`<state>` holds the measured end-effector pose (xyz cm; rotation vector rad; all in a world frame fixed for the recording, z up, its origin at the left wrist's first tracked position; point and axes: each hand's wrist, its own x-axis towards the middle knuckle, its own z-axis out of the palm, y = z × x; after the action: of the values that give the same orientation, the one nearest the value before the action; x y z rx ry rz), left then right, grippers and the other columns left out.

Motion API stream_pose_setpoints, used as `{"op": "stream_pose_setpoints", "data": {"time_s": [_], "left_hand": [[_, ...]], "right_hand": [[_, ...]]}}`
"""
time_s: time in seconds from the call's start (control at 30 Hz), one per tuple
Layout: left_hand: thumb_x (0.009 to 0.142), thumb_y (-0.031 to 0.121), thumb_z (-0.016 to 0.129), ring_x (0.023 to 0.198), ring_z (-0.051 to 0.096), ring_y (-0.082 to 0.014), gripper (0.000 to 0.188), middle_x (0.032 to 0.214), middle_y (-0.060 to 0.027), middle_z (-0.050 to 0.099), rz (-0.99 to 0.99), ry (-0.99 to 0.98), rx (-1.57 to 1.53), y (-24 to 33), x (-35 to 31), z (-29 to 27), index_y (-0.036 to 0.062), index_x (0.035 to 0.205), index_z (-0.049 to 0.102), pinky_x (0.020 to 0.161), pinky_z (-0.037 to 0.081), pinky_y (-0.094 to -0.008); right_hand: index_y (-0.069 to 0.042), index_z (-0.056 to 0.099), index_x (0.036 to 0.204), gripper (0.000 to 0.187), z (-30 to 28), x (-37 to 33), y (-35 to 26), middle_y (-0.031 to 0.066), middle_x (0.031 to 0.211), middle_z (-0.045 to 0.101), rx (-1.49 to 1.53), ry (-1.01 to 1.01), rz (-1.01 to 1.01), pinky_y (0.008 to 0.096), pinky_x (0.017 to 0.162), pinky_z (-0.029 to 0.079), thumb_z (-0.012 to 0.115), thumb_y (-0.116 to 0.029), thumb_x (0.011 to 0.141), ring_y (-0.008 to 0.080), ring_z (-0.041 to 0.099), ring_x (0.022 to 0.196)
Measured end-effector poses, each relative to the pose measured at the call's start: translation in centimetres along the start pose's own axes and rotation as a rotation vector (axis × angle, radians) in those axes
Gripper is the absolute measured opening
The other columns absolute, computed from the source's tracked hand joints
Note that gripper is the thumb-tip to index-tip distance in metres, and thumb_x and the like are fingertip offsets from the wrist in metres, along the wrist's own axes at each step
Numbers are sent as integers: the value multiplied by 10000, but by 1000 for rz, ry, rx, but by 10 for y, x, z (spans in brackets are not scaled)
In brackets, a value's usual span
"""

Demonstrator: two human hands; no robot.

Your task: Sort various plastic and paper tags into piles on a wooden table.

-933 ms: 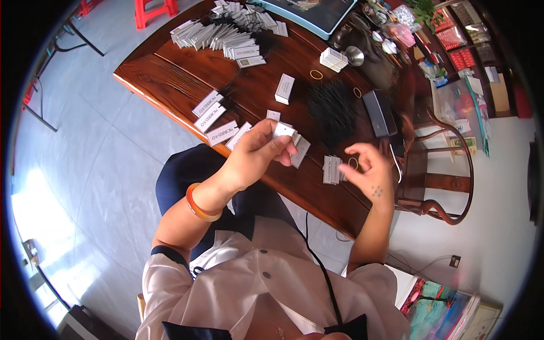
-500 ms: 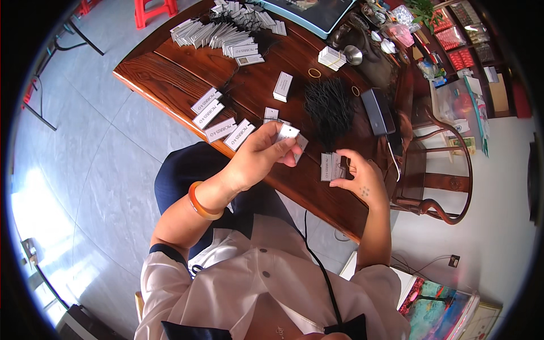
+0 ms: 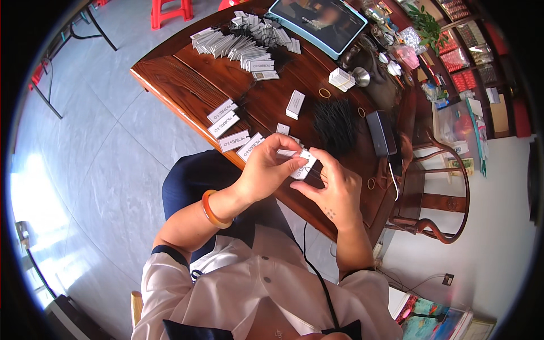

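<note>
My left hand (image 3: 266,169) pinches a small white hang tag (image 3: 307,155) between thumb and fingertips above the table's front edge. Close against it, my right hand (image 3: 335,184) has its fingertips at the tag, with a thin black string (image 3: 315,172) between finger and thumb. Fingers partly hide where the string meets the tag. Just beyond lies a bundle of black strings (image 3: 336,126). Several printed tags (image 3: 224,123) lie left of my hands, and a neat stack of tags (image 3: 294,105) sits farther back. A large heap of strung tags (image 3: 238,48) covers the far left.
The wooden table (image 3: 187,85) also carries a banded white stack (image 3: 341,79), a dark box (image 3: 381,133) with a white cable, rubber bands (image 3: 324,93) and a tablet (image 3: 320,22). A wooden chair (image 3: 439,204) stands at the right; a red stool (image 3: 171,12) is far left.
My right hand has come left and up from the tags at the table's right, bringing a string to the tag in my left hand. Both hands now meet.
</note>
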<state>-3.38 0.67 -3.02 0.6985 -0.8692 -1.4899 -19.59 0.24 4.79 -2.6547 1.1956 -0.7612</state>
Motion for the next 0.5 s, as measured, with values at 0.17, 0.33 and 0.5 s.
{"op": "stream_pose_setpoints", "data": {"time_s": [0.17,0.33,0.5], "left_hand": [[849,-56,670,890,592,-96,220,958,-26,549,140,-16,90,3,-4,1,27,980,514,822,525,-241],[868,-23,665,968,559,-99,252,1027,-36,539,115,-94,75,4,-3,0,27,1053,501,841,503,-247],[964,69,554,1025,534,-107,299,1084,-47,541,-3,-251,144,3,-3,-2,13,1223,416,922,445,-264]], "right_hand": [[-15,628,1029,295,0,0,2,-17,571,446,313,64,131,202,464,319,741,24,759,24,382,486],[22,610,981,151,3,-3,11,-5,695,580,600,14,298,172,532,388,664,49,842,10,490,602],[40,583,984,124,12,2,11,79,869,674,671,13,258,206,669,521,645,28,877,73,645,768]]}}
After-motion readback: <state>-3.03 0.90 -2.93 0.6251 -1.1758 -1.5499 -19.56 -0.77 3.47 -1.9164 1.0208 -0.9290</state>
